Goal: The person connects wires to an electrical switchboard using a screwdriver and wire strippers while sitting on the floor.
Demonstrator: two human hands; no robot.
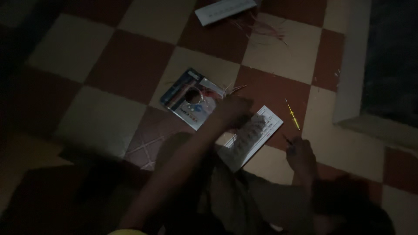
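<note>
Scene: a person is sitting on a checkered floor [109,56] of red-brown and cream tiles; the light is very dim and detail is limited.
Left hand: the left hand [235,111] is reaching forward over the upper end of a white panel [257,132]; its fingers are appearing curled downward, but whether they are gripping anything cannot be told in this light.
Right hand: the right hand [300,152] is resting low beside the panel's right edge; its fingers are closing around a thin dark tool [287,140], whose tip is pointing toward the panel.
Work piece: the white panel is lying flat on the floor just ahead of the person's knees, tilted diagonally; rows of small fittings are showing along its face.
Step in hand: judging from the pose, the person is working on the fittings at the panel's upper end, one hand steadying and the other bringing in the tool.
Next move: this is likely calling for accurate tip placement on a small fitting; poor light is making that harder.
Package: a flat blue retail pack [189,99] is lying just left of the left hand; thin wires are spilling from it; its remaining contents cannot be made out.
Spare tool: a yellow screwdriver [293,114] is lying on the floor just right of the panel, untouched.
Far items: a second white strip [224,11] and loose reddish wires [265,28] are lying well apart at the top.
</note>
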